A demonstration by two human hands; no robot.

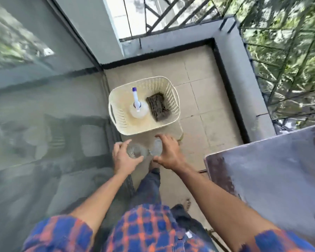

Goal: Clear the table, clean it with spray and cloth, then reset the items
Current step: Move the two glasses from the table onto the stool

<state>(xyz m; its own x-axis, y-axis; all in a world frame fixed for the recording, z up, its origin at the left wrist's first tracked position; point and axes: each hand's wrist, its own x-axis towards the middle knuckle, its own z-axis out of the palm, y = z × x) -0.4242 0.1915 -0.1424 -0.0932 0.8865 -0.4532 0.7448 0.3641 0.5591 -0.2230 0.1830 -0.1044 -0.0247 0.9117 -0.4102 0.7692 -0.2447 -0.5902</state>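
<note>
Two clear drinking glasses, one per hand, carried above the tiled balcony floor (198, 99).

Item 1: clear textured glass tumbler (136, 151), seen from above, mouth up. Left hand (123, 157) curls around its rim and wall, thumb on the near side, fingers on the far side; a closed grasp.

Item 2: second clear glass (156, 147), blurred, just beside item 1 and possibly touching it. Right hand (168, 154) arches over it from above, fingertips round its edge; closed on the glass, though the exact contact is hard to read.

Item 3: cream perforated plastic basket (173, 99) on a low stand, just ahead of both hands. Holds a clear spray bottle with white nozzle and blue tip (137, 104), upright, left half; and a dark folded cloth (157, 106), right half.

Item 4: grey-topped table (273, 170), lower right, the visible part bare.

Step in hand, as judged: clearing, with the glasses headed for a spot near or in the basket.

Handling notes:
- Keep the two glasses apart while lowering; glass on glass chips easily.
- Set down one at a time, base flat and level, before letting go.
- The basket's free floor is the near strip in front of the bottle and cloth; avoid knocking the upright bottle.
- If the stand's ledge is used instead, place well in from its edge.
- Leave bottle and cloth reachable, since both are needed next.
</note>
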